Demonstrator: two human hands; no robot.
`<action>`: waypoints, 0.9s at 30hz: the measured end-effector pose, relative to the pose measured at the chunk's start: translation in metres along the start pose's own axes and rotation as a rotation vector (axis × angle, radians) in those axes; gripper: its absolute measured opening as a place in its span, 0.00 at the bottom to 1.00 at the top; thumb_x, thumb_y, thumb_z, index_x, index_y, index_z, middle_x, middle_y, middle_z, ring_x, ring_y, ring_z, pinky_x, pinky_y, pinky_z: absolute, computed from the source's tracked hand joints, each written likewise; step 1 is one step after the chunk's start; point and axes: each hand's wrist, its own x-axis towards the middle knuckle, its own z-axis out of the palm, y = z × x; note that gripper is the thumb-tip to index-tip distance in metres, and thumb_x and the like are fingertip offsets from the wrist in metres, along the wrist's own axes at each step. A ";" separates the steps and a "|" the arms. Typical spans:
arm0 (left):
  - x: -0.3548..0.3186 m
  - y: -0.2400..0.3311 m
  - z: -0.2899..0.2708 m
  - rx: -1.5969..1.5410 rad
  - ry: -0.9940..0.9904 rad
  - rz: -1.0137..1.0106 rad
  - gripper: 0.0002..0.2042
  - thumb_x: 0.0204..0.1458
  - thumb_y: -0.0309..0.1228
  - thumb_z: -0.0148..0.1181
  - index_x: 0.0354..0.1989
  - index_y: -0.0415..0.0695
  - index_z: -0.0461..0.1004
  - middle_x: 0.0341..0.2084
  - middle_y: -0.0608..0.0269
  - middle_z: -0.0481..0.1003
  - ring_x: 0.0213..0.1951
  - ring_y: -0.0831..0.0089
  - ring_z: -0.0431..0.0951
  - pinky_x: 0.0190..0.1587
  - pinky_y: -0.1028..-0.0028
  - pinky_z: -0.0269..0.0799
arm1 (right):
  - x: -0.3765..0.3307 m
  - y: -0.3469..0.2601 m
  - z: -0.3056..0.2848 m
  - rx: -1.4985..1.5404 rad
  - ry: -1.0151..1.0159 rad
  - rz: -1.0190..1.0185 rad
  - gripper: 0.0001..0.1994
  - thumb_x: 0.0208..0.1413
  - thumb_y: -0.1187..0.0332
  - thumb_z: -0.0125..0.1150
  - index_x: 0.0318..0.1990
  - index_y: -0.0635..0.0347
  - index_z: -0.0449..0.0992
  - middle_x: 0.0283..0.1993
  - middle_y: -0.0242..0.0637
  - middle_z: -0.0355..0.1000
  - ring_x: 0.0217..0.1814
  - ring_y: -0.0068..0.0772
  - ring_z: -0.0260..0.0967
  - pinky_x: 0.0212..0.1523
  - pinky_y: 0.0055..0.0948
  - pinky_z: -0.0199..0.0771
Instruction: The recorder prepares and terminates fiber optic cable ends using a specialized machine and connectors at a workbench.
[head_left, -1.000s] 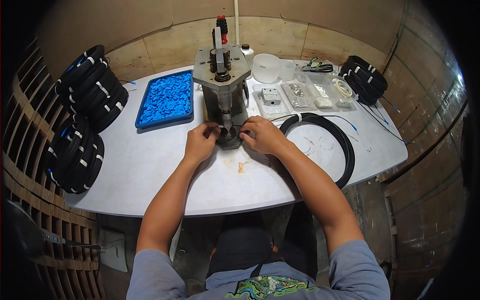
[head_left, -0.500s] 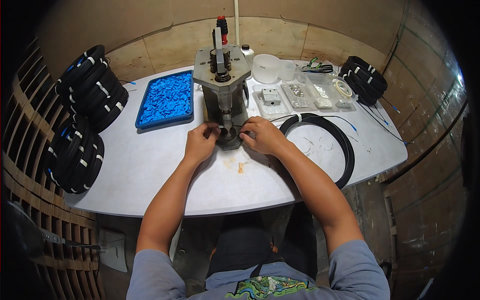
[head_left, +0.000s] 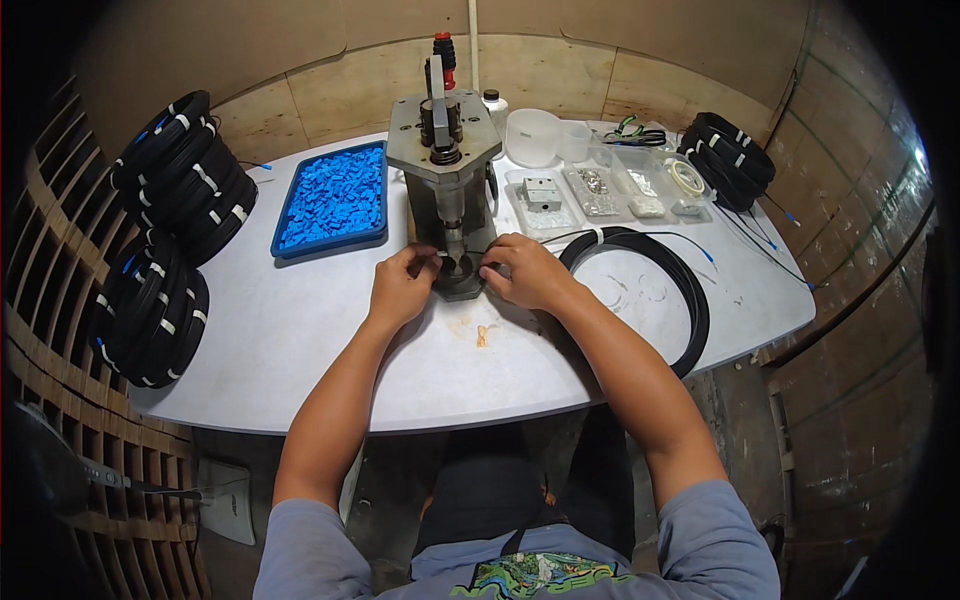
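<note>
Flanking the press base (head_left: 462, 292) with curled left hand (head_left: 402, 284) and right hand (head_left: 524, 270), seemingly for steadiness; concealing any grasp, impossible to tell.

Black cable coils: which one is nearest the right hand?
The lone cable coil flat on the table, beside the right hand; other coils are bunched at the table's left and right ends.
</note>
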 end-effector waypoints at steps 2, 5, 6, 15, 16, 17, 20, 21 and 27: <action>0.001 -0.002 0.000 0.005 0.002 0.001 0.11 0.56 0.28 0.61 0.44 0.35 0.80 0.27 0.60 0.81 0.30 0.77 0.80 0.37 0.75 0.75 | 0.000 0.000 0.000 -0.003 0.006 -0.007 0.09 0.54 0.66 0.64 0.35 0.61 0.83 0.39 0.43 0.77 0.47 0.48 0.75 0.50 0.39 0.76; 0.001 -0.003 0.000 0.002 0.006 0.012 0.11 0.56 0.28 0.62 0.44 0.35 0.80 0.26 0.60 0.81 0.30 0.77 0.79 0.37 0.75 0.75 | 0.000 0.000 0.001 -0.001 0.005 -0.001 0.09 0.54 0.66 0.64 0.35 0.61 0.83 0.39 0.43 0.76 0.47 0.48 0.75 0.50 0.39 0.76; 0.000 -0.003 0.000 -0.005 0.008 0.022 0.11 0.56 0.29 0.62 0.44 0.35 0.80 0.26 0.60 0.81 0.30 0.77 0.79 0.37 0.75 0.75 | 0.001 -0.001 0.001 0.006 0.000 0.004 0.09 0.54 0.65 0.64 0.35 0.61 0.83 0.39 0.43 0.76 0.47 0.48 0.75 0.50 0.39 0.76; 0.001 -0.004 0.000 -0.010 0.003 0.004 0.11 0.57 0.28 0.61 0.44 0.35 0.80 0.27 0.60 0.81 0.30 0.77 0.80 0.37 0.75 0.75 | 0.001 0.000 0.001 0.012 -0.003 0.006 0.08 0.54 0.66 0.64 0.35 0.61 0.83 0.39 0.43 0.76 0.47 0.48 0.75 0.50 0.39 0.76; 0.001 -0.004 0.000 -0.011 0.002 0.004 0.11 0.57 0.28 0.61 0.44 0.35 0.80 0.27 0.60 0.81 0.30 0.77 0.80 0.37 0.75 0.75 | 0.001 0.000 0.001 0.016 -0.005 0.007 0.08 0.54 0.66 0.64 0.36 0.61 0.83 0.39 0.43 0.76 0.47 0.48 0.75 0.50 0.39 0.76; 0.001 -0.003 0.000 -0.004 -0.002 -0.001 0.11 0.57 0.28 0.61 0.44 0.35 0.80 0.27 0.60 0.81 0.30 0.77 0.80 0.37 0.75 0.75 | 0.000 0.000 0.001 0.016 -0.005 0.008 0.08 0.54 0.66 0.64 0.36 0.61 0.83 0.39 0.43 0.76 0.47 0.48 0.75 0.50 0.39 0.76; 0.000 -0.001 0.000 -0.002 -0.005 -0.006 0.11 0.57 0.28 0.61 0.44 0.35 0.80 0.27 0.60 0.82 0.30 0.77 0.80 0.37 0.75 0.75 | 0.000 0.000 0.000 0.008 -0.003 0.007 0.08 0.54 0.66 0.64 0.36 0.61 0.83 0.39 0.43 0.76 0.48 0.48 0.74 0.50 0.39 0.76; 0.000 0.000 0.000 -0.006 -0.003 -0.007 0.11 0.57 0.28 0.61 0.44 0.35 0.80 0.27 0.60 0.82 0.30 0.77 0.80 0.37 0.75 0.75 | 0.000 0.000 0.000 0.007 -0.004 0.004 0.08 0.54 0.66 0.64 0.36 0.61 0.83 0.39 0.43 0.76 0.48 0.48 0.74 0.50 0.39 0.76; 0.000 0.003 -0.001 0.018 -0.006 -0.001 0.12 0.57 0.29 0.62 0.44 0.35 0.80 0.27 0.59 0.82 0.30 0.77 0.80 0.37 0.75 0.75 | -0.001 0.000 0.000 0.007 -0.001 0.007 0.09 0.54 0.66 0.64 0.36 0.61 0.83 0.39 0.43 0.76 0.48 0.48 0.74 0.50 0.39 0.76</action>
